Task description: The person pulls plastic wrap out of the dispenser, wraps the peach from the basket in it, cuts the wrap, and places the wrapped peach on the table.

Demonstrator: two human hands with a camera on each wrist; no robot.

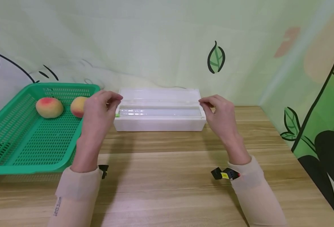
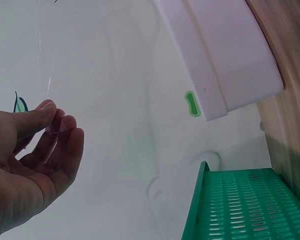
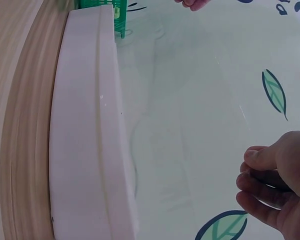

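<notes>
A white cling film dispenser (image 1: 159, 125) sits on the table by the wall, with a roll showing under its raised clear lid. Thin transparent cling film (image 1: 158, 101) spans the space between the two hands, above the box; its outline is hard to make out. My left hand (image 1: 98, 110) pinches one side of the film between thumb and fingers, near the box's left end. On the other side, my right hand (image 1: 221, 115) pinches the film by the box's right end. A green slider (image 2: 192, 103) pokes out at the dispenser's left end.
To the left stands a green plastic basket (image 1: 30, 169) with a peach (image 1: 49, 107) and a second peach (image 1: 77, 106) inside, the latter partly behind my left hand. Behind the box hangs a printed wall cloth (image 1: 161, 41). Wood-grain tabletop (image 1: 161, 183) lies in front.
</notes>
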